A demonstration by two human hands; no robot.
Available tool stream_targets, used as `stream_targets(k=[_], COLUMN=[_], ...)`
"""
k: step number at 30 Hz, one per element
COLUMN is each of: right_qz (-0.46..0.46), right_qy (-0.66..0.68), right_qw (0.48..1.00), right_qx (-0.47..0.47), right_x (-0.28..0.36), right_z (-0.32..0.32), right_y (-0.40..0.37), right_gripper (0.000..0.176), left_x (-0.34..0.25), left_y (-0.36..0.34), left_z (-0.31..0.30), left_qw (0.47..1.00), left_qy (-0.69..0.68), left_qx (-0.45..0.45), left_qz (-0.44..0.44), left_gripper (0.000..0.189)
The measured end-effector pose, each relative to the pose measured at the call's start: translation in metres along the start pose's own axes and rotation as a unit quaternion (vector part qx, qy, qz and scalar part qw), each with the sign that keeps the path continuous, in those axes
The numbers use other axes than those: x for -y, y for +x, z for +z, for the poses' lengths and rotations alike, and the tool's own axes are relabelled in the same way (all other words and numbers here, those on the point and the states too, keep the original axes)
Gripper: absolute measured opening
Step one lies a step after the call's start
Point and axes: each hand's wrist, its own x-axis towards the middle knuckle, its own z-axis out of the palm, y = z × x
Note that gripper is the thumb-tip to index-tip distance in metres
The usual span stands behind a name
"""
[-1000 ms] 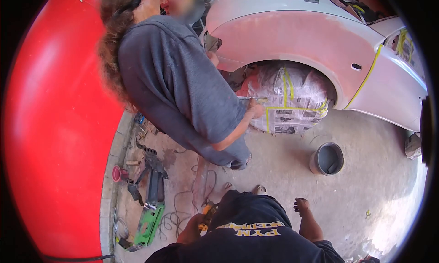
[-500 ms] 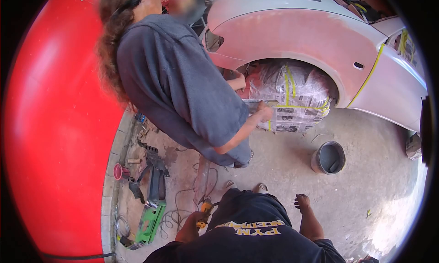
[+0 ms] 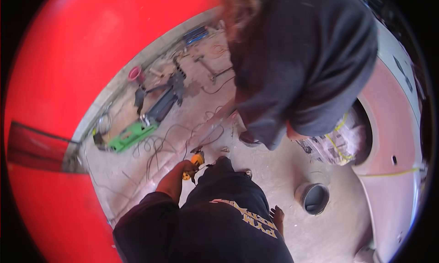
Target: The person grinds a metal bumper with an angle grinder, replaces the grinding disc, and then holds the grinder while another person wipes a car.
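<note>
My left hand (image 3: 188, 167) is closed around a yellow-and-black power tool (image 3: 197, 159), held low beside my left leg. The tool's exact kind is hard to make out; a dark end points away from me toward the floor. My right hand (image 3: 277, 215) hangs at my right side with its fingers apart and holds nothing. The bucket (image 3: 315, 199), dark with grey contents, stands on the floor to the right of that hand. Directly ahead, a person in a dark sweatshirt (image 3: 302, 57) bends over; their hands are hidden.
Cords (image 3: 155, 146) lie looped on the concrete floor near my left hand. A green car part (image 3: 132, 136), a red cup (image 3: 136, 73) and tools line the red wall (image 3: 59, 80) at left. At right is a pinkish-white car body (image 3: 395, 112) with a newspaper-wrapped wheel (image 3: 336, 142).
My view has turned left, so the car and the other person sit farther right. My left hand has swung slightly forward with the tool; my right hand stays low.
</note>
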Motion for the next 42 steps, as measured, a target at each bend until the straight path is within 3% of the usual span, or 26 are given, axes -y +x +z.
stream_targets(k=[3, 6, 9, 11, 14, 17, 22, 28, 32, 37, 42], right_qz=[0.006, -0.018, 0.009, -0.016, -0.063, -0.09, -0.075, -0.016, -0.048, -0.1, -0.106], right_qy=[-0.056, -0.094, -0.097, -0.107, -0.119, -0.134, -0.169, -0.202, -0.276, -0.29, -0.309], right_qw=[0.998, 0.995, 0.995, 0.994, 0.991, 0.987, 0.982, 0.979, 0.959, 0.949, 0.943], right_qx=[-0.005, 0.006, -0.007, -0.008, 0.009, 0.024, 0.047, 0.022, 0.05, 0.075, 0.069], right_x=[0.018, 0.031, 0.054, 0.074, 0.099, 0.113, 0.091, 0.043, 0.037, 0.044, 0.06], right_z=[0.001, 0.0, -0.005, 0.003, 0.027, 0.062, 0.111, 0.206, 0.301, 0.373, 0.39], right_y=[-0.008, -0.01, 0.011, 0.018, 0.013, -0.004, -0.008, -0.034, -0.087, -0.116, -0.118], right_gripper=[0.049, 0.046, 0.045, 0.047, 0.049, 0.05, 0.056, 0.046, 0.044, 0.045, 0.046], left_x=[0.015, 0.045, 0.072, 0.087, 0.144, 0.176, 0.215, 0.247, 0.302, 0.317, 0.335], left_y=[-0.001, 0.001, -0.008, -0.016, 0.031, 0.031, 0.029, 0.014, 0.096, 0.073, 0.089], left_z=[0.009, 0.017, 0.029, 0.029, 0.045, 0.042, 0.015, -0.055, -0.061, -0.124, -0.142], left_qw=[0.998, 0.998, 0.995, 0.994, 0.984, 0.979, 0.966, 0.966, 0.965, 0.974, 0.958], left_qy=[0.018, -0.033, -0.079, -0.096, -0.163, -0.189, -0.246, -0.252, -0.259, -0.216, -0.274], left_qx=[-0.052, -0.047, -0.04, -0.024, 0.023, 0.013, 0.048, 0.038, 0.011, 0.009, -0.005], left_qz=[-0.009, -0.033, -0.043, -0.053, -0.07, -0.07, -0.072, -0.044, -0.038, -0.064, -0.084], left_gripper=[0.053, 0.052, 0.05, 0.047, 0.04, 0.034, 0.038, 0.051, 0.051, 0.053, 0.046])
